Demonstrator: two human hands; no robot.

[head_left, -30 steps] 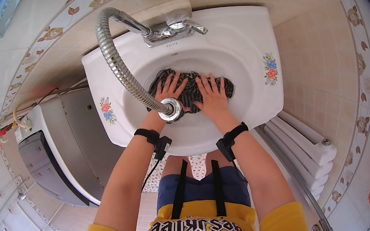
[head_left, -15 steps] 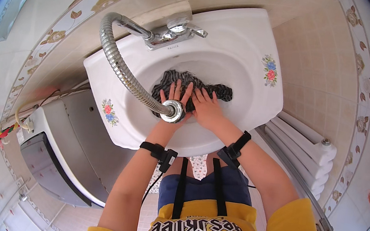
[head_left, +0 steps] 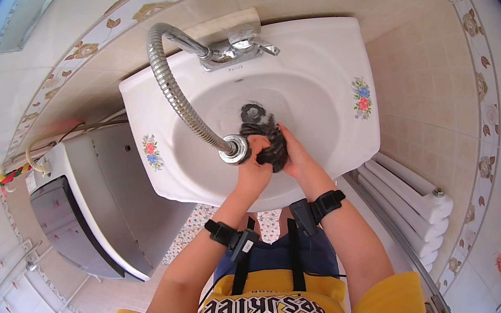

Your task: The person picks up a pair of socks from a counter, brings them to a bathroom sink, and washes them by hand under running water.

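A wet, crumpled black-and-grey cloth (head_left: 274, 144) is gathered into a bundle in the front part of the white washbasin (head_left: 201, 95). My left hand (head_left: 256, 169) grips its left side with curled fingers, partly behind the spout end. Cupped around the right side of the bundle is my right hand (head_left: 297, 155), its fingertips partly hidden by the cloth. What kind of garment or cloth it is cannot be made out. Just beyond the bundle shows the dark round drain (head_left: 253, 113).
A chrome faucet (head_left: 233, 51) stands at the basin's back, its flexible spout (head_left: 173, 91) arching over to a round spray head (head_left: 237, 149) right by my left hand. A washing machine (head_left: 107, 194) stands to the left, and a white radiator (head_left: 408, 198) is at the right.
Both hands have drawn the spread-out cloth toward me and bunched it up. The drain, covered before, now shows. My flat fingers have closed around the cloth.
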